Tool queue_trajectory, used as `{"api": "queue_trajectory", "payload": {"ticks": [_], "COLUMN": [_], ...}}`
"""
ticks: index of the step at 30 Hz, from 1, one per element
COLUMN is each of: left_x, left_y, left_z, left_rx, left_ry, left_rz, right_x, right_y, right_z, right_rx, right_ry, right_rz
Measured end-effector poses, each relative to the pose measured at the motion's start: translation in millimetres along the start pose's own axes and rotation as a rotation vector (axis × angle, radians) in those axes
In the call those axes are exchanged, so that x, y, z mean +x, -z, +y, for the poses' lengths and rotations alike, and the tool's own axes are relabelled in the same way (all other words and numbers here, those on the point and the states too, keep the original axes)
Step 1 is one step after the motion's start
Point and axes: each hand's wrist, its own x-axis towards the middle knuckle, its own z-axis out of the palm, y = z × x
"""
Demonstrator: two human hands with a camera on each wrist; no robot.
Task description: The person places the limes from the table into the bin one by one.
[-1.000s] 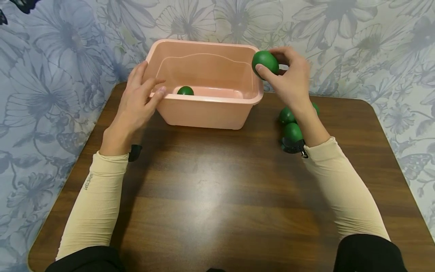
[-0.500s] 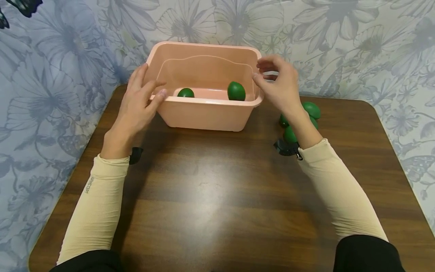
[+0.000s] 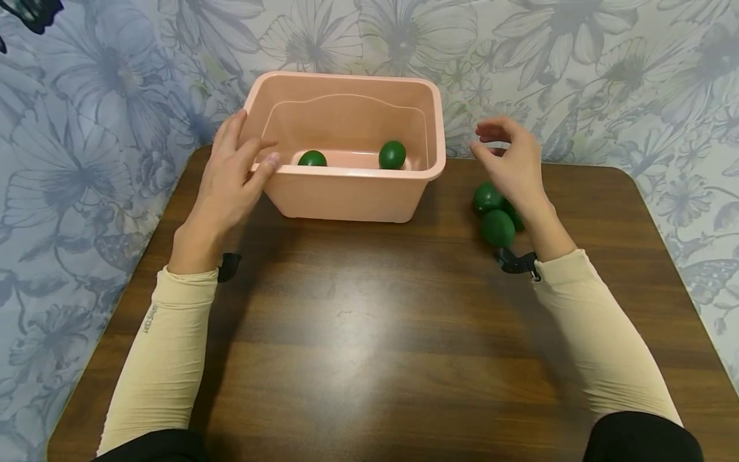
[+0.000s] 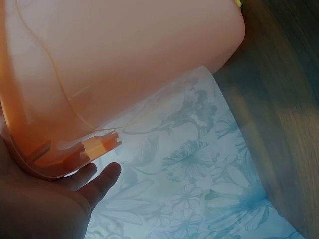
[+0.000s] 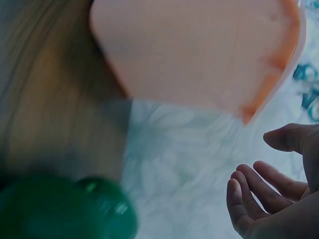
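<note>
A pink plastic tub (image 3: 346, 196) stands at the back of the table. My left hand (image 3: 228, 176) rests on its front left corner, fingers fairly straight along the rim; in the left wrist view two fingers (image 4: 102, 184) extend outside the rim. Inside lie two smooth, dark green, roundish oval objects: one at the left (image 3: 312, 158), partly hidden by the front wall, and one at the right (image 3: 392, 155). To the right of the tub, my right hand (image 3: 510, 157) hovers holding nothing, its fingers (image 5: 244, 199) loosely bent. Beneath it sit several similar green objects (image 3: 498, 228), partly covered by my wrist.
The brown wooden table (image 3: 346, 333) has rounded corners and a back edge against floral wallpaper (image 3: 577, 83). Both wrists carry black straps (image 3: 229, 266). A dark object (image 3: 37, 13) shows at the top left corner.
My right hand has released a green oval object into the right side of the tub, then moved right, away from the rim, over the others. The left hand has stayed at the tub's corner.
</note>
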Motion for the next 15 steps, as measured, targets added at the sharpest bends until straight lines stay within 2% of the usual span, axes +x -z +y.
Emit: {"api": "queue_trajectory", "payload": {"ticks": [7, 15], "left_x": [0.3, -0.8], "left_y": [-0.5, -0.8], "left_z": [0.2, 0.0], "left_rx": [-0.002, -0.007], "left_ry": [-0.004, -0.009], "left_rz": [0.008, 0.012], "right_x": [-8.6, -21.7], "right_y": [18, 32], "right_z": [48, 85], "right_rx": [-0.077, -0.131], "right_ry": [-0.105, -0.238], "right_rz": [0.054, 0.02]}}
